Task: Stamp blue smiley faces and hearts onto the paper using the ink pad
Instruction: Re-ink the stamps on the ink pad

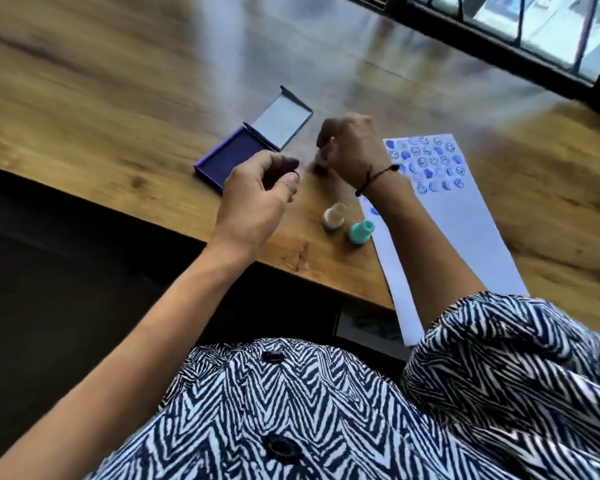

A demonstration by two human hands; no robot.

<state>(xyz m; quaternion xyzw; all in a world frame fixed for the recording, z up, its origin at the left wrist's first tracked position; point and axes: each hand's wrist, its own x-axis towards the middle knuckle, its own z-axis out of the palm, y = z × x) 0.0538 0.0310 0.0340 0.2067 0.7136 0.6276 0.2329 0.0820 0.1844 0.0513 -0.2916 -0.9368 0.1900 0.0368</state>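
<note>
A person in a zebra-striped shirt (pixel 326 410) sits at a wooden desk (pixel 101 98), both bare forearms reaching out over its near edge. The picture is smeared by motion, so small details are hard to read.

The ink pad (pixel 225 161) lies open close to the near edge of the desk, its blue pad facing up and its lid (pixel 283 117) folded back toward the far side. The left hand (pixel 257 192) hovers just above the near corner of the ink pad, fingers curled inward with thumb and fingertips (pixel 289 164) drawn close; the tips look dark, and whether they pinch anything cannot be told.

The right hand (pixel 352 150) is raised beside the ink pad, between it and the paper (pixel 464 230), and is closed into a loose fist around something small and blurred, likely a stamp, though this cannot be made out. A dark cord bracelet (pixel 374 178) circles that wrist.

The white paper lies to the right, running from the near edge of the desk inward, partly under the right forearm. Its far end is covered with rows of blue smiley faces and hearts (pixel 430 161); the nearer part is mostly blank.

Two small stamps stand on the desk near the paper's left edge: a cream stamp (pixel 333 216) and, just beside it and touching the paper's edge, a teal stamp (pixel 360 232).
</note>
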